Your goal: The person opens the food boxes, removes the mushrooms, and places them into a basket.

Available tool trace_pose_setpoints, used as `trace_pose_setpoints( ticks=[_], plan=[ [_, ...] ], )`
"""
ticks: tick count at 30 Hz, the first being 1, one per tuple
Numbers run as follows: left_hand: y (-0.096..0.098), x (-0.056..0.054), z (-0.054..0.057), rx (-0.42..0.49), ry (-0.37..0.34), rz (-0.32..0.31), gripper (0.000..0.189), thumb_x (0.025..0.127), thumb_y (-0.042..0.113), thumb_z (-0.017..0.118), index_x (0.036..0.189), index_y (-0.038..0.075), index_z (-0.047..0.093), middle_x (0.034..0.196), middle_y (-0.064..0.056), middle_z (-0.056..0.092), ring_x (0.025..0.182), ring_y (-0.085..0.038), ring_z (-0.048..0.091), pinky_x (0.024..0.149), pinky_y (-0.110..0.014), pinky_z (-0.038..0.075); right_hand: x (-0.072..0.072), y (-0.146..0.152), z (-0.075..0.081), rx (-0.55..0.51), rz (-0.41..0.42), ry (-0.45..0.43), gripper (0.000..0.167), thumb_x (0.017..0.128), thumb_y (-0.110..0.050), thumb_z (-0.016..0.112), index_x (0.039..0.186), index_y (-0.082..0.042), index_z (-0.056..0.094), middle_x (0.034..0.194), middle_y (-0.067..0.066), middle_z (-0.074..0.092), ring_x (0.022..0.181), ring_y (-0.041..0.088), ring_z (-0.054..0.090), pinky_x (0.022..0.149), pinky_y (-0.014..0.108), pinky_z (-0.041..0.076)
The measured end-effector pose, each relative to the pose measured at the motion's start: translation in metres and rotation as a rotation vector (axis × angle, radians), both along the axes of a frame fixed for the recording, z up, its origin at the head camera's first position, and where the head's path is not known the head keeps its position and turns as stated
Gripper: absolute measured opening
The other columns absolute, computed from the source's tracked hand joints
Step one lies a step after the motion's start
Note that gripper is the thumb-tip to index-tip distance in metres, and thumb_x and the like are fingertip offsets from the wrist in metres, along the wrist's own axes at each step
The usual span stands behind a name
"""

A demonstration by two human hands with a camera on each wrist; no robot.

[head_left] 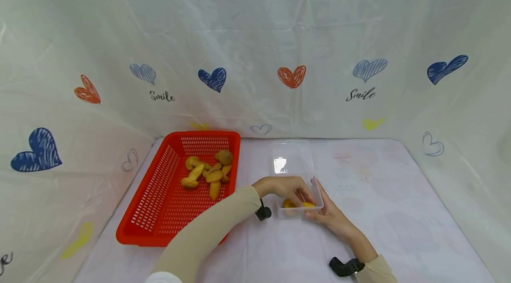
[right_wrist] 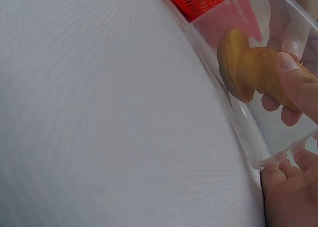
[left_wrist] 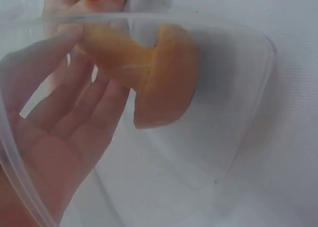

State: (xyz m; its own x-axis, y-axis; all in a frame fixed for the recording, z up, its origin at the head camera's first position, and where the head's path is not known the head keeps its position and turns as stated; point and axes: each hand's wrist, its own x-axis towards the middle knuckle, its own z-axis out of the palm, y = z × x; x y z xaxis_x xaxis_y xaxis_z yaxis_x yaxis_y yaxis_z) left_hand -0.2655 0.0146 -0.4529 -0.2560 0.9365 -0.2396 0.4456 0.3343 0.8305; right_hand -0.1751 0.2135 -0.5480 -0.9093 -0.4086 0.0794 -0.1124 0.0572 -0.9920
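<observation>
A clear plastic box (head_left: 281, 214) stands on the table in front of me, its lid (head_left: 293, 159) folded back behind it. My left hand (head_left: 290, 187) reaches in from the left and pinches a yellow-brown mushroom (right_wrist: 236, 65) by its stem inside the box. Seen through the plastic in the left wrist view, the mushroom cap (left_wrist: 169, 78) points away from the fingers. At the box's right side my right hand (head_left: 331, 216) grips it, thumb by the front corner and fingers along the wall.
A red perforated basket (head_left: 137, 214) sits to the left, with several mushrooms (head_left: 214, 175) lying in its right part. My left forearm (head_left: 211, 225) passes over its near right corner. Behind the table hangs a white sheet (head_left: 247, 30) printed with hearts.
</observation>
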Motion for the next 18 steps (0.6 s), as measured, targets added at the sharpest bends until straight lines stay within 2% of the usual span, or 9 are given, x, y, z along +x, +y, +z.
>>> trace_pose_setpoints(
  ticks=[6, 10, 13, 15, 18],
  plan=[
    [-0.001, -0.001, 0.002, 0.004, 0.053, 0.01, 0.036, 0.089, -0.007, 0.069, 0.125, -0.004, 0.067, 0.123, -0.012, 0.068, 0.108, -0.004, 0.062, 0.094, -0.018, 0.048, 0.0, 0.0, -0.001, 0.024, -0.007, -0.007, 0.104, 0.092, -0.004, 0.07, 0.161, -0.025, -0.004, 0.165, 0.013, -0.013, 0.147, 0.043, -0.008, 0.098, 0.015, 0.04],
    [-0.002, 0.0, 0.007, 0.019, 0.053, 0.034, 0.037, 0.09, -0.005, 0.069, 0.127, -0.002, 0.067, 0.124, -0.01, 0.068, 0.108, -0.004, 0.062, 0.094, -0.017, 0.048, 0.001, 0.0, -0.001, 0.034, -0.004, -0.01, 0.103, 0.093, -0.006, 0.07, 0.161, -0.028, -0.004, 0.165, 0.012, -0.014, 0.147, 0.043, -0.009, 0.098, 0.014, 0.038],
    [-0.003, 0.001, 0.013, 0.045, 0.048, 0.044, 0.037, 0.091, -0.005, 0.069, 0.127, -0.002, 0.066, 0.126, -0.011, 0.067, 0.11, -0.007, 0.063, 0.095, -0.018, 0.048, 0.001, 0.0, 0.0, 0.035, -0.007, -0.021, 0.102, 0.093, -0.007, 0.07, 0.161, -0.031, -0.003, 0.165, 0.013, -0.016, 0.147, 0.046, -0.004, 0.097, 0.015, 0.04],
    [-0.003, 0.002, 0.018, 0.068, 0.041, 0.047, 0.037, 0.091, -0.005, 0.068, 0.128, -0.004, 0.065, 0.126, -0.013, 0.066, 0.111, -0.009, 0.063, 0.095, -0.019, 0.049, 0.001, 0.0, 0.0, 0.041, -0.01, -0.026, 0.102, 0.093, -0.008, 0.07, 0.161, -0.032, -0.002, 0.165, 0.013, -0.016, 0.146, 0.046, 0.0, 0.097, 0.017, 0.042],
    [-0.005, 0.004, 0.026, 0.102, 0.024, 0.055, 0.038, 0.092, -0.005, 0.067, 0.129, -0.005, 0.063, 0.126, -0.015, 0.066, 0.11, -0.012, 0.064, 0.094, -0.019, 0.049, 0.001, 0.0, 0.0, 0.063, -0.017, -0.038, 0.102, 0.093, -0.008, 0.07, 0.161, -0.031, -0.003, 0.165, 0.013, -0.016, 0.146, 0.046, 0.004, 0.102, 0.03, 0.044]
  ],
)
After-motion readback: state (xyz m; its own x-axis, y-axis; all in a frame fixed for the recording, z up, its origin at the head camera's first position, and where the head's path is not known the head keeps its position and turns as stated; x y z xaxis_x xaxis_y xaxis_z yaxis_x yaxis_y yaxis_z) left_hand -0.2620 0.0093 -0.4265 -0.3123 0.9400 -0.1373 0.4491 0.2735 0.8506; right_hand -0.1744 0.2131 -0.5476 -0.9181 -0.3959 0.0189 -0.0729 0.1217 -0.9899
